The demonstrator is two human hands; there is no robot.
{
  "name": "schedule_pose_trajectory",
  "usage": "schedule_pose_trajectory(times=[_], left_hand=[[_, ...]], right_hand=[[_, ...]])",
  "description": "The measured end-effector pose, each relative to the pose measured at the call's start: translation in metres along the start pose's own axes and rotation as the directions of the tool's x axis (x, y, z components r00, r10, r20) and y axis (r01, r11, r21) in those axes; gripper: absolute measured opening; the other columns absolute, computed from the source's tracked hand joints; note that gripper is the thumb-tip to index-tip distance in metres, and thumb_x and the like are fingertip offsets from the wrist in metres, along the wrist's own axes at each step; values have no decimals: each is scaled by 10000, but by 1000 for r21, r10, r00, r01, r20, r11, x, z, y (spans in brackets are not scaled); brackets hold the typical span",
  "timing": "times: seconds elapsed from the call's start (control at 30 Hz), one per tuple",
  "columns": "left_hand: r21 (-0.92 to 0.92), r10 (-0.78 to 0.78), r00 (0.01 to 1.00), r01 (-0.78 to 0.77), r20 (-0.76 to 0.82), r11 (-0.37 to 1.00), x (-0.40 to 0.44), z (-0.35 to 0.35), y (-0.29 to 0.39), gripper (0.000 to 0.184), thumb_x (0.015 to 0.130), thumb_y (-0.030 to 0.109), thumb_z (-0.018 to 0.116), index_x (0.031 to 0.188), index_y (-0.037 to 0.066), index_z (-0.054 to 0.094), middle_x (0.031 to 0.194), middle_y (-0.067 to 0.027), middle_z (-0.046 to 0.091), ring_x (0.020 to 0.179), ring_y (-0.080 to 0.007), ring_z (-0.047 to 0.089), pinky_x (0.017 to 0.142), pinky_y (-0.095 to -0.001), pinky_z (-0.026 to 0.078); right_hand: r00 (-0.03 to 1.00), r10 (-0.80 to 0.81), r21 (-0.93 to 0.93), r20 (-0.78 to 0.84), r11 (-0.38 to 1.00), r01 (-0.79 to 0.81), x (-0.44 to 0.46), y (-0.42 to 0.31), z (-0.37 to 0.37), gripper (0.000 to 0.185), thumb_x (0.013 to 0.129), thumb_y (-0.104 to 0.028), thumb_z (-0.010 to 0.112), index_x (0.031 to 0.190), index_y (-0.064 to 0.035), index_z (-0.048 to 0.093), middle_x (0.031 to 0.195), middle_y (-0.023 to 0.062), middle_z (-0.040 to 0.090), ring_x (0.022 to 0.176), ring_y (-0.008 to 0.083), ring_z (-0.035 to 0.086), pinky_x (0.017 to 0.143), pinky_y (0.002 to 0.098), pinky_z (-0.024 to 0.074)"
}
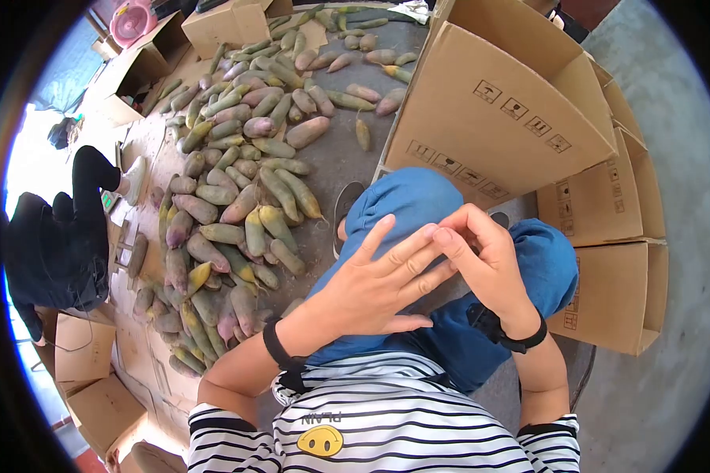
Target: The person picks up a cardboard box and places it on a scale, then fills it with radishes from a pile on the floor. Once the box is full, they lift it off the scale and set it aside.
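Vegetables [216, 195], long, blunt-ended roots shading from dull green to dusty purple, lie heaped on the grey floor [339, 158] to our left, touching neither hand; spread low and loose, the heap probably leaves most of them easy to reach. Our left hand [375, 285] is held palm down above the lap, its grip spread around nothing, the fanned fingers leaving each tip open to the other hand. Our right hand [487, 264] meets those fingertips with thumb and forefinger bent close; whether its grip pinches one or merely rests there, we cannot tell. Beneath, our knees in blue cloth trousers [406, 197] stand apart, giving the arms room. Just ahead, a large brown cardboard box [450, 102] printed with dark handling symbols stands open, with more brown cardboard boxes [584, 205] close by on the right, likely for quick reach. Flat tan cardboard [151, 138] borders the heap, perhaps as a clean underlay. Farther left we see a person in black clothing [59, 252], and beyond, a round pink fan [132, 22]
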State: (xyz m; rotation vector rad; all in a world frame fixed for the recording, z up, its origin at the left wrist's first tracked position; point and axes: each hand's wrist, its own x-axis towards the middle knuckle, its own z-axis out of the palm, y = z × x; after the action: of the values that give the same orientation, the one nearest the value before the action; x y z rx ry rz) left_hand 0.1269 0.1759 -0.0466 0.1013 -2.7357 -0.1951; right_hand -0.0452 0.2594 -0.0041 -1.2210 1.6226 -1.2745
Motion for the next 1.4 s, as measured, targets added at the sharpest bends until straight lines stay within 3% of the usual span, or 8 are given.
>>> schedule_pose_trajectory(times=[0.6, 0.73, 0.83, 0.93, 1.07, 1.23, 1.3, 1.4], left_hand=[[-133, 72, 997, -70, 14, 989, -7, 8, 5, 758, 764, 506, 597, 1389, 139, 376, 1452, -49, 325, 1389, -169, 212, 1130, -511, 77], [-229, -83, 987, 51, -137, 972, -32, -1, -24, 683, 684, 382, 699, 1263, 91, 482, 1360, -120, 413, 1285, -265, 380, 1056, -529, 239], [-139, -543, 803, 525, -245, 839, -87, -9, -92, 596, 662, 249, 720, 1178, 30, 517, 1211, -195, 504, 1185, -344, 450, 1006, -454, 340], [167, -819, 400, 917, -412, 364, -219, 17, -159, 595, 729, 219, 693, 1231, -12, 474, 1260, -227, 482, 1205, -370, 429, 1018, -449, 335], [352, -934, -41, 920, -355, -174, -349, 18, -189, 741, 734, 334, 706, 1310, -5, 385, 1324, -241, 418, 1246, -370, 388, 1005, -444, 360], [192, -967, -247, 948, -54, -253, -439, 45, -222, 882, 761, 433, 672, 1346, -94, 277, 1311, -325, 404, 1208, -434, 418, 1041, -451, 318], [388, -991, -131, 911, -42, -137, -466, 58, -232, 785, 772, 364, 661, 1273, -155, 352, 1295, -324, 423, 1208, -430, 411, 1033, -449, 319], [351, -964, -261, 898, -57, -264, -459, 53, -236, 785, 742, 327, 687, 1293, -104, 332, 1232, -292, 490, 1138, -409, 484, 967, -444, 395]], right_hand=[[997, 69, -49, 31, 997, -67, 0, 13, 2, 309, 944, -188, 524, 674, -53, 460, 623, -53, 404, 601, 21, 354, 494, 213, 291], [985, 168, -102, 29, 981, -165, 0, 12, 1, 302, 968, -223, 473, 759, -22, 556, 658, -18, 491, 610, 42, 436, 543, 203, 365], [985, 134, -86, -105, 986, -143, -3, 7, -18, 296, 977, -233, 447, 902, -1, 616, 730, 17, 570, 653, 75, 511, 627, 202, 422], [965, 20, -168, -261, 984, -66, -6, 3, -45, 263, 982, -207, 429, 966, -9, 602, 797, 26, 578, 690, 74, 507, 650, 213, 419], [861, -216, -379, -460, 925, 29, 1, -16, -68, 250, 978, -180, 432, 1113, -20, 569, 1020, 47, 585, 877, 95, 528, 774, 227, 421], [612, -687, -853, -393, 521, 37, 56, -28, -95, 303, 922, -188, 532, 1178, -24, 544, 1240, 117, 534, 1165, 236, 498, 981, 334, 374], [601, -755, -960, -262, 267, -82, 73, -28, -110, 363, 885, -238, 580, 1187, -40, 542, 1242, 136, 535, 1158, 280, 497, 995, 367, 359], [717, -661, -966, -220, 249, -67, 96, -5, -138, 428, 847, -328, 612, 1175, -60, 549, 1145, 130, 584, 1082, 301, 527, 959, 393, 374]])
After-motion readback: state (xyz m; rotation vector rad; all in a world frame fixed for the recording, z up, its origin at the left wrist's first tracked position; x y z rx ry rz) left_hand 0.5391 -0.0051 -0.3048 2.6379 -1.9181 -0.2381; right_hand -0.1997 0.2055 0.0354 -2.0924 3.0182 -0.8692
